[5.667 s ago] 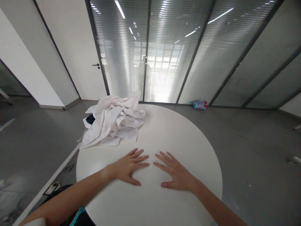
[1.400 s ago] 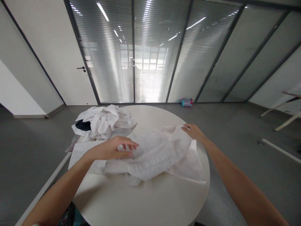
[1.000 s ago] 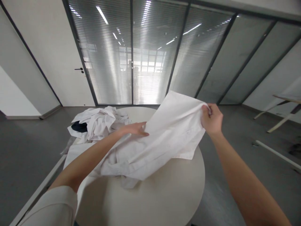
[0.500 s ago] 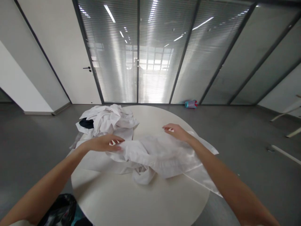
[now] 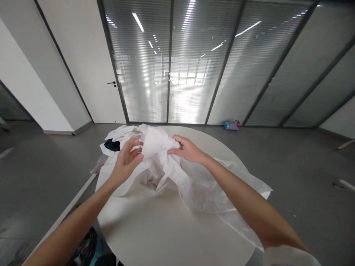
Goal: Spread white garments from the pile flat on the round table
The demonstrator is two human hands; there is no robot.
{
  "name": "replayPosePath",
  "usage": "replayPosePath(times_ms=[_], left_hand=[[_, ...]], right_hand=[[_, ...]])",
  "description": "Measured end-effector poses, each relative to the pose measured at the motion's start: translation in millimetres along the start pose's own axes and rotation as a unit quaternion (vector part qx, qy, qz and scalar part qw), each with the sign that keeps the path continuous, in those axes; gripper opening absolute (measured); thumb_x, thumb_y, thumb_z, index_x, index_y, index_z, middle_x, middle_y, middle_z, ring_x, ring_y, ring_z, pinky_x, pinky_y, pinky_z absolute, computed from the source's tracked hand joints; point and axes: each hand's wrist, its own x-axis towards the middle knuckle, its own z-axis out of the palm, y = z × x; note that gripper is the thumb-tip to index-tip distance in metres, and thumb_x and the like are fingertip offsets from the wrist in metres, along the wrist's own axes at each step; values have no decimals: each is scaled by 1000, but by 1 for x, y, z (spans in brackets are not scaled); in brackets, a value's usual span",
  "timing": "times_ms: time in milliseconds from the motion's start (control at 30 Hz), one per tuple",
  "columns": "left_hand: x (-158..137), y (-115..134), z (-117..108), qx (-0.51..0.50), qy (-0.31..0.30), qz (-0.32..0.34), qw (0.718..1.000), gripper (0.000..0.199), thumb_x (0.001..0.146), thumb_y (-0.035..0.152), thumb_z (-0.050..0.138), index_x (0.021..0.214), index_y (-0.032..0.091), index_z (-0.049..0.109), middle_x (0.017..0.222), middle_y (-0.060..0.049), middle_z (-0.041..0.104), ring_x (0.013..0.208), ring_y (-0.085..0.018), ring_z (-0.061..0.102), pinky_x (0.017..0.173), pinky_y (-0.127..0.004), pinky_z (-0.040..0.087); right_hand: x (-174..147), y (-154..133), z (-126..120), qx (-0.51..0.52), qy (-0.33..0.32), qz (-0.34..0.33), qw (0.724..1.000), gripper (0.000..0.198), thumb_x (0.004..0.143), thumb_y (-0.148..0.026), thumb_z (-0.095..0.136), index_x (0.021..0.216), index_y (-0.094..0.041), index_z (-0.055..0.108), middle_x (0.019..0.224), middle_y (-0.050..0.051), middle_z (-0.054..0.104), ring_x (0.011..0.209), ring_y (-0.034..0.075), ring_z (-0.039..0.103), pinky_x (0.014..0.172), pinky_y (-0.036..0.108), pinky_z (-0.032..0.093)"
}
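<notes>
Over the far half of the round white table [image 5: 166, 229], both hands have gathered up a white garment [image 5: 177, 173], seemingly a shirt; the left hand [image 5: 126, 160] pinches a bunched fold between curled fingers and thumb, and the right hand [image 5: 187, 149] closes on the same raised bundle from the other side, fingers narrow around cloth. That fabric looks thin, light and quite limp; it sags at once between the two grips and creases freely, so I judge it needs holding at an edge, seam or corner rather than mid-panel, where it only wads up. One part of it trails across the tabletop and hangs over the right rim, where it could slide off. Behind the hands lies a heap of more white clothes [image 5: 122, 135] with a dark item [image 5: 112, 145] among them, crowding the far left; the near half of the table gives flat room.
</notes>
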Motion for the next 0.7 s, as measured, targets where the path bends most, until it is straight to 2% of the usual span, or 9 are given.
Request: replayPosePath(times_ms=[100, 167, 267, 400, 467, 567, 633, 700], left_hand=[[-20, -25, 14, 52, -113, -63, 990, 67, 83, 44, 72, 142, 26, 45, 136, -13, 55, 116, -28, 60, 97, -42, 52], [-30, -42, 23, 119, -141, -101, 978, 65, 83, 44, 72, 140, 24, 48, 135, -13, 57, 122, -30, 57, 102, -46, 49], [-34, -55, 33, 174, -132, -113, 969, 49, 86, 43, 65, 130, 24, 57, 126, -11, 61, 115, -28, 59, 97, -45, 50], [-26, -48, 52, 214, -43, -50, 975, 47, 79, 42, 72, 122, 24, 62, 122, -11, 56, 113, -27, 55, 100, -45, 46], [-20, -44, 66, 188, -32, -74, 979, 48, 81, 44, 70, 123, 23, 61, 107, -9, 59, 98, -23, 59, 90, -41, 50], [-7, -49, 91, 66, -84, -172, 979, 45, 84, 49, 65, 119, 21, 57, 88, -5, 64, 77, -19, 61, 73, -34, 51], [2, -58, 105, -9, -91, -216, 972, 47, 80, 54, 69, 111, 19, 58, 93, -7, 67, 84, -21, 64, 75, -34, 51], [7, -65, 116, -63, -91, -224, 968, 47, 77, 57, 71, 100, 18, 60, 97, -8, 67, 90, -23, 64, 81, -35, 51]], right_hand=[[-9, -5, -28, -5, 144, -19, 989, 44, 75, -56, 76, 75, -21, 50, 70, -5, 44, 66, 12, 41, 60, 25, 33], [-16, -5, -44, 1, 207, -23, 978, 48, 70, -60, 77, 74, -22, 49, 68, -5, 44, 65, 13, 41, 59, 25, 34], [-27, -3, -60, 25, 255, -9, 966, 52, 65, -62, 80, 74, -23, 47, 68, -5, 45, 63, 12, 41, 57, 25, 35], [-39, 0, -67, 19, 276, 36, 960, 56, 62, -65, 80, 75, -24, 44, 68, -5, 46, 61, 13, 41, 56, 25, 35], [-43, 0, -65, 0, 276, 47, 960, 58, 61, -67, 79, 73, -25, 42, 68, -4, 44, 61, 13, 40, 56, 25, 35], [-44, -2, -59, -17, 279, 48, 959, 60, 60, -70, 77, 72, -25, 39, 68, -4, 43, 61, 14, 39, 56, 26, 33], [-43, -4, -55, -23, 272, 44, 961, 60, 62, -72, 75, 72, -25, 39, 71, -2, 45, 64, 14, 40, 57, 26, 34], [-42, -5, -53, -36, 268, 36, 962, 57, 66, -74, 70, 73, -25, 41, 73, -1, 46, 66, 15, 41, 59, 27, 36]])
